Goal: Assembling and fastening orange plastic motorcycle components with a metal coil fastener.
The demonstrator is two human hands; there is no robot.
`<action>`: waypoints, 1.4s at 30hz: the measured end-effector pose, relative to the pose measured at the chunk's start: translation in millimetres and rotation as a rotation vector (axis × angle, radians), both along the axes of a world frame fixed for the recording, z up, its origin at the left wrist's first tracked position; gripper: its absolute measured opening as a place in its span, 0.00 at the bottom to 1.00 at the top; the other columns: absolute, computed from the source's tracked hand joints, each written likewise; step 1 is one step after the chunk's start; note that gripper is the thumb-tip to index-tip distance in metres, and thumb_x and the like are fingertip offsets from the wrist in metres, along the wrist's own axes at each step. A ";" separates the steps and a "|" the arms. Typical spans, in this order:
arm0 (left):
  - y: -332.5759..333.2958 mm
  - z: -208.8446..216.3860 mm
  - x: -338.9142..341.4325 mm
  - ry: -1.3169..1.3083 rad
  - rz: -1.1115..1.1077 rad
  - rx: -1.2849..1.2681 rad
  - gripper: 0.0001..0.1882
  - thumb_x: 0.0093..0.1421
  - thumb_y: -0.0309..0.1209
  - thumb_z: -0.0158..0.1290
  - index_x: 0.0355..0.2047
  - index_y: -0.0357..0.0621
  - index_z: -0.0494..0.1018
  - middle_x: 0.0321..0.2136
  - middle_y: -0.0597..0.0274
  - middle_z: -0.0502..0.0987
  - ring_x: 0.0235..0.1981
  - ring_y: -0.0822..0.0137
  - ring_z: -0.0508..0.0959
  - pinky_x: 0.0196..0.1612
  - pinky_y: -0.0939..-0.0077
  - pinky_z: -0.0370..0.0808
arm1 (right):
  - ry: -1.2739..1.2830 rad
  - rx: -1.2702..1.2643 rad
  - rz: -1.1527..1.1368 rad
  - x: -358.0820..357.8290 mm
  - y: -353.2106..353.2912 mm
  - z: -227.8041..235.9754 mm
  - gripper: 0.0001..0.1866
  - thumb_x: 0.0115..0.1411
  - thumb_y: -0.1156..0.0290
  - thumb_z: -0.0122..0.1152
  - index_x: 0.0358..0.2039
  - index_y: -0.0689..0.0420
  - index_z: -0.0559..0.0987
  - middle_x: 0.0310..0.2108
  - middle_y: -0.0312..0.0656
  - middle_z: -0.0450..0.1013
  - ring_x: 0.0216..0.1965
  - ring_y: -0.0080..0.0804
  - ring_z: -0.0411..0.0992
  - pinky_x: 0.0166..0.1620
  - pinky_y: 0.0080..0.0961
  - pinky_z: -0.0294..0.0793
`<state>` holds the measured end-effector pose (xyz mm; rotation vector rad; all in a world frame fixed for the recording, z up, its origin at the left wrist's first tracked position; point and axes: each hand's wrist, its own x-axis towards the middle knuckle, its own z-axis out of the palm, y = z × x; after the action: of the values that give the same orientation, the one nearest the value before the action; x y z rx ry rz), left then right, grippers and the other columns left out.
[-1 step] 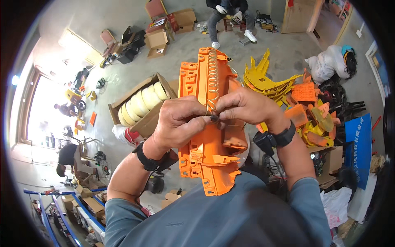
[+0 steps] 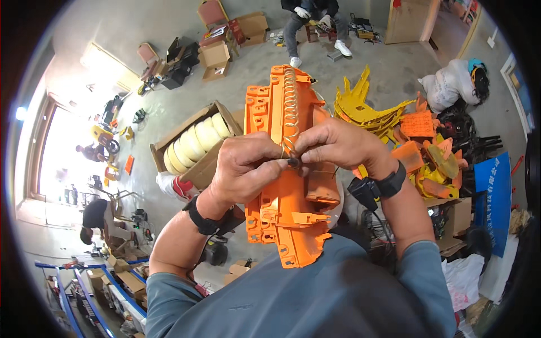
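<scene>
A long moulded orange plastic part [image 2: 290, 208] stands upright in front of my chest. Along its upper half runs a pale gold coiled wire [image 2: 289, 101]. Both hands meet at the lower end of this coil, over the orange part. My left hand [image 2: 248, 166] is closed, thumb and forefinger pinching a small black piece [image 2: 292, 162] at the coil's end. My right hand [image 2: 341, 147] pinches at the same spot from the other side, its fingertips against the coil's end and the black piece. Just what lies between the fingertips is partly hidden.
Left of the part is a cardboard box [image 2: 211, 152] of cream-coloured rolls. Yellow plastic parts [image 2: 366, 110] and an orange-and-yellow pile [image 2: 431, 163] lie to the right. A gloved person [image 2: 315, 22] sits at the far side; another person [image 2: 98, 217] bends at the left.
</scene>
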<state>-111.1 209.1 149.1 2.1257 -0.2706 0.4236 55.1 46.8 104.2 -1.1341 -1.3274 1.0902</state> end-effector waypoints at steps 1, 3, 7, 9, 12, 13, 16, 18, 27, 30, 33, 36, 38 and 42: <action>0.3 0.7 0.2 -0.018 0.001 0.020 0.01 0.50 0.19 0.55 0.24 0.34 0.75 0.17 0.63 0.71 0.17 0.74 0.67 0.21 0.77 0.61 | 0.039 -0.019 0.026 2.5 1.6 -1.0 0.09 0.61 0.79 0.53 0.41 0.67 0.78 0.33 0.42 0.77 0.32 0.25 0.77 0.40 0.22 0.77; 1.4 1.2 0.5 -0.027 0.016 0.038 0.03 0.49 0.19 0.55 0.26 0.34 0.76 0.17 0.62 0.71 0.17 0.72 0.68 0.21 0.77 0.62 | 0.027 -0.025 0.088 6.8 5.2 -3.0 0.09 0.61 0.79 0.53 0.39 0.68 0.77 0.32 0.41 0.77 0.33 0.25 0.77 0.40 0.23 0.77; 4.2 -0.1 1.4 -0.029 0.000 0.082 0.04 0.49 0.20 0.56 0.27 0.34 0.77 0.18 0.61 0.72 0.18 0.72 0.69 0.22 0.78 0.62 | 0.068 -0.038 0.101 5.4 9.7 -4.9 0.08 0.60 0.78 0.55 0.38 0.66 0.77 0.30 0.41 0.76 0.32 0.28 0.76 0.39 0.25 0.75; 4.7 -1.0 1.5 -0.019 0.006 0.048 0.05 0.49 0.20 0.56 0.28 0.34 0.77 0.19 0.61 0.73 0.18 0.72 0.69 0.22 0.78 0.62 | -0.324 0.224 -0.027 3.7 11.2 -2.2 0.08 0.58 0.75 0.59 0.38 0.64 0.77 0.29 0.42 0.76 0.32 0.32 0.75 0.39 0.28 0.74; 4.8 -1.4 1.8 -0.009 0.008 0.040 0.05 0.49 0.21 0.56 0.28 0.34 0.77 0.19 0.61 0.73 0.18 0.73 0.69 0.22 0.78 0.62 | -0.346 0.168 -0.051 0.9 7.5 5.3 0.08 0.56 0.74 0.61 0.36 0.63 0.77 0.28 0.45 0.75 0.31 0.37 0.75 0.38 0.31 0.72; 4.8 -1.3 1.7 -0.002 0.003 0.040 0.05 0.49 0.21 0.56 0.28 0.34 0.77 0.19 0.61 0.73 0.18 0.73 0.69 0.22 0.78 0.62 | -0.330 0.209 -0.049 -0.2 5.1 7.9 0.08 0.56 0.74 0.61 0.36 0.63 0.77 0.28 0.45 0.75 0.31 0.37 0.75 0.38 0.31 0.72; 4.3 -1.3 2.3 0.003 -0.008 0.058 0.04 0.49 0.20 0.56 0.27 0.33 0.76 0.19 0.61 0.73 0.18 0.73 0.69 0.22 0.78 0.63 | -0.343 0.059 -0.071 -3.7 -0.5 14.7 0.07 0.56 0.74 0.60 0.33 0.63 0.76 0.27 0.47 0.75 0.31 0.40 0.75 0.38 0.32 0.72; 3.4 -1.9 2.4 0.026 0.026 -0.027 0.04 0.46 0.17 0.56 0.25 0.35 0.75 0.17 0.61 0.71 0.18 0.69 0.70 0.22 0.74 0.64 | -0.461 0.146 -0.172 -7.5 -1.8 16.9 0.06 0.54 0.74 0.61 0.29 0.63 0.75 0.25 0.49 0.74 0.30 0.43 0.75 0.36 0.34 0.72; 7.1 -1.4 2.8 0.031 0.030 -0.036 0.03 0.49 0.19 0.58 0.26 0.34 0.76 0.17 0.62 0.71 0.19 0.70 0.70 0.23 0.76 0.65 | -0.514 0.231 -0.393 -27.1 -5.9 4.9 0.06 0.53 0.74 0.59 0.28 0.62 0.71 0.24 0.47 0.71 0.26 0.45 0.72 0.29 0.35 0.69; 7.8 -0.5 4.3 0.000 -0.014 -0.006 0.04 0.49 0.19 0.59 0.27 0.34 0.77 0.18 0.61 0.72 0.19 0.70 0.70 0.23 0.76 0.65 | -0.682 0.292 -0.483 -28.2 -7.5 2.1 0.07 0.54 0.73 0.60 0.28 0.60 0.70 0.24 0.46 0.69 0.26 0.46 0.72 0.27 0.37 0.68; 6.8 -0.6 5.1 -0.003 -0.023 -0.018 0.04 0.48 0.19 0.59 0.27 0.34 0.77 0.18 0.61 0.73 0.19 0.69 0.71 0.23 0.75 0.65 | -0.846 0.357 -0.518 -26.6 -10.1 4.5 0.10 0.51 0.72 0.62 0.26 0.59 0.69 0.24 0.45 0.67 0.26 0.45 0.71 0.26 0.38 0.68; 6.0 -0.8 4.3 -0.014 0.000 -0.012 0.04 0.47 0.18 0.58 0.25 0.34 0.77 0.18 0.60 0.74 0.19 0.69 0.71 0.23 0.75 0.64 | -1.033 0.375 -0.507 -25.4 -14.8 11.0 0.08 0.48 0.72 0.60 0.26 0.57 0.69 0.24 0.43 0.69 0.27 0.44 0.72 0.31 0.40 0.71; 6.1 -1.2 3.7 -0.026 0.002 -0.012 0.04 0.46 0.18 0.58 0.25 0.35 0.77 0.18 0.61 0.73 0.19 0.69 0.70 0.23 0.75 0.64 | -1.087 0.415 -0.533 -24.4 -16.3 15.7 0.08 0.48 0.72 0.59 0.25 0.57 0.68 0.23 0.42 0.67 0.26 0.41 0.71 0.29 0.37 0.70; 6.8 -2.2 2.7 -0.022 0.025 -0.018 0.05 0.45 0.17 0.57 0.25 0.35 0.77 0.17 0.62 0.72 0.18 0.69 0.70 0.22 0.75 0.64 | -1.200 0.469 -0.613 -23.7 -15.9 22.0 0.08 0.49 0.74 0.56 0.23 0.56 0.65 0.21 0.40 0.62 0.22 0.37 0.68 0.24 0.32 0.67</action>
<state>-108.4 215.9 146.9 2.1096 -0.2524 0.4630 31.4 30.9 126.2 -1.7162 -1.7560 -0.4761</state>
